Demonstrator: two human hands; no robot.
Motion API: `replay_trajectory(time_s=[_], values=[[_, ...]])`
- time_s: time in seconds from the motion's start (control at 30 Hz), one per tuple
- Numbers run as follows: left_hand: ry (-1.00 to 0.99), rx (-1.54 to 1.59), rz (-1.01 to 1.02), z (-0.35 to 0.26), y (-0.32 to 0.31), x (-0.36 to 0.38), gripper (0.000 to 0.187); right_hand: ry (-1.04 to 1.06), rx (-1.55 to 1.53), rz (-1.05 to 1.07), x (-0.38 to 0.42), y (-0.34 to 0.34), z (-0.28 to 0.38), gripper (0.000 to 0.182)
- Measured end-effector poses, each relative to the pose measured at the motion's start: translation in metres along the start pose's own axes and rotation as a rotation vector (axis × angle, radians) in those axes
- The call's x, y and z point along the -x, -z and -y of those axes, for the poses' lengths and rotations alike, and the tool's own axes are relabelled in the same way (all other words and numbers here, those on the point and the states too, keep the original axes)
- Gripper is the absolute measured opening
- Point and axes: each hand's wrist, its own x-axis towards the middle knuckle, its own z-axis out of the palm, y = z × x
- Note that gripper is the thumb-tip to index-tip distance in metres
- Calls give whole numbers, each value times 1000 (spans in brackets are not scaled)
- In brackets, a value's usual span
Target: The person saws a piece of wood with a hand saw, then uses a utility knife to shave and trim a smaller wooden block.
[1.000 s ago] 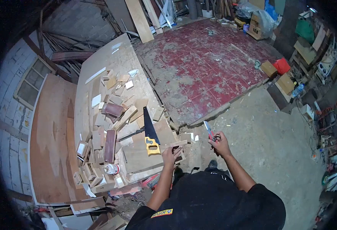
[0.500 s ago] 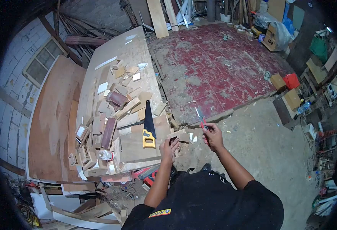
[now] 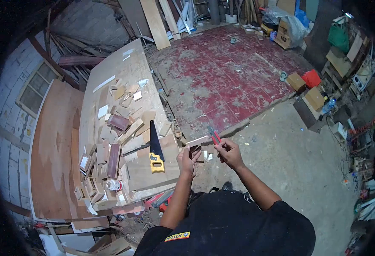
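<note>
My left hand (image 3: 187, 161) is closed on a small wood piece (image 3: 197, 141), whose pale edge points to the right above the fingers. In my right hand (image 3: 231, 155) is a red-handled tool (image 3: 215, 137) with a narrow grey end, angled up and to the left. Its exact kind does not show clearly. The tool's end is close to the right tip of the wood piece. A handsaw (image 3: 155, 147) with a black blade and yellow handle lies on the workbench (image 3: 151, 181), left of my left hand.
Wood offcuts (image 3: 114, 160) cover much of the bench, with a white bottle (image 3: 114, 184) near its front edge. Beyond the bench is a raised red tiled floor (image 3: 225, 85) with a broken edge. Boxes and a red bag (image 3: 311, 78) stand at the right.
My right hand has moved left, bringing the red-handled tool nearer the wood piece. The wood piece shows more plainly above my left hand. The view has shifted a little to the right.
</note>
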Motion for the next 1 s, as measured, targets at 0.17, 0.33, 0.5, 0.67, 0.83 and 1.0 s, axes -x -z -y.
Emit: replay_trajectory(time_s=[0.17, 0.33, 0.5, 0.67, 0.83, 1.0], values=[[67, 3, -2, 9, -5, -1, 35, 15, 5, 19, -2, 8, -8, 12], [58, -19, 0, 10, 6, 5, 36, 14, -81, 166, -2, 12, -14, 31], [86, 16, -79, 12, 14, 12, 35, -123, -96, 202, 1, 14, -21, 49], [70, 10, -101, 23, 29, 8, 33, -70, -33, 242, 0, 11, -27, 53], [73, -3, -102, 21, 28, 10, 32, -59, -31, 237, 3, 11, -36, 45], [83, -15, -121, 14, 16, 14, 33, -100, -76, 275, 1, 8, -41, 43]])
